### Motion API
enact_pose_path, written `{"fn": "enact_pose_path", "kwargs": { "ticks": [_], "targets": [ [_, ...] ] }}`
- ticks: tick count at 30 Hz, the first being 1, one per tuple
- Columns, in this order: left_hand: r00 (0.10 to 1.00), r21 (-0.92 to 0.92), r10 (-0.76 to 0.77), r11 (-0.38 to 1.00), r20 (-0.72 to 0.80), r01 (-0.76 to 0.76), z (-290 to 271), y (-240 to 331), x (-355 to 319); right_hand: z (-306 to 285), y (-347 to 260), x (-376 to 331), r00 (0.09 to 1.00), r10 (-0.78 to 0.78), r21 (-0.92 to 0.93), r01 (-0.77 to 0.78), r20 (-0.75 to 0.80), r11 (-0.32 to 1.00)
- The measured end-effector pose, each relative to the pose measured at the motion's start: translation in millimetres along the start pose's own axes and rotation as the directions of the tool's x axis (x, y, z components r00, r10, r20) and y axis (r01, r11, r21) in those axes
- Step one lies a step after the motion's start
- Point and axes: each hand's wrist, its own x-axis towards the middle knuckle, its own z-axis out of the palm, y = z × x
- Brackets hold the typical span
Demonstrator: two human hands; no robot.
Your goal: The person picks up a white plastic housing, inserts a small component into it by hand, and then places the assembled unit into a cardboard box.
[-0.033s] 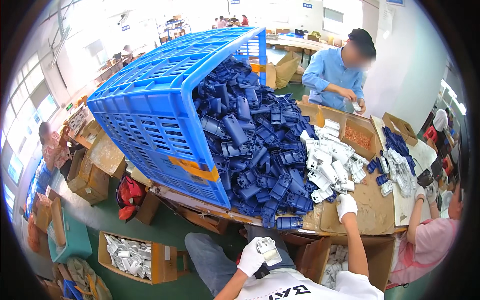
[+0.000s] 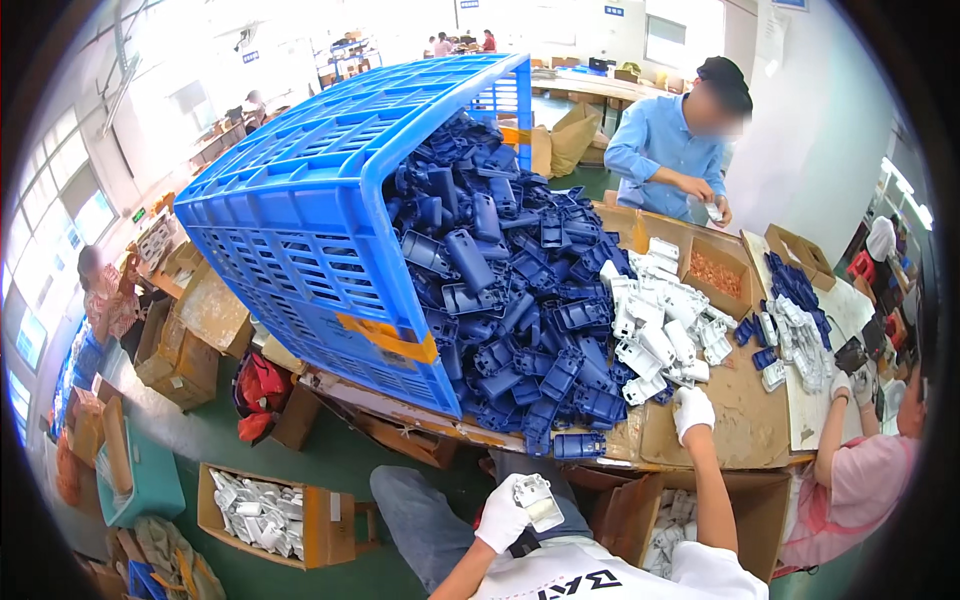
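- Tipping on its side, the big blue crate [image 2: 320, 200] spills a heap of dark blue plastic housings [image 2: 510, 300] across the cardboard-covered table [image 2: 745, 420]; my worry is that the heap slumps further and pushes pieces off the near edge, where 1 blue housing [image 2: 578, 445] already lies right at the rim.
- The pile of white housings [image 2: 660, 320] lies against the blue heap on its right side, so a careless pull there could, I judge, drag blue parts down with it or mix the 2 colours.
- The right hand [image 2: 692, 410], gloved in white, reaches up onto the table and rests curled at the foot of the white pile, touching the nearest pieces; whether it actually grips one I cannot tell.
- The left hand [image 2: 503, 515], also gloved, is down by the lap, fingers closed around a white housing [image 2: 537, 500] held clear of the table; a loose hold could drop it to the floor.
- Against the earlier frame, nothing differs that I can see: crate, both piles and both hands sit where they were.
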Motion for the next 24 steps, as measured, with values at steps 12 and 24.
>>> {"fn": "enact_pose_path", "kwargs": {
  "ticks": [12, 24],
  "targets": [
    [0.983, -0.147, 0.106, 0.981, -0.153, -0.129, 0.0, -44.5, 8.7, -1.0, -1.0, 12.7, 0.981, 0.117, -0.067, -0.108, 0.154, 0.992],
    [0.912, 0.439, 0.217, 0.897, -0.348, -0.046, 0.9, 5.4, -0.7, -79.6, -128.6, -60.3, 0.876, -0.475, 0.665, 0.400, -0.077, 0.630]
  ]
}}
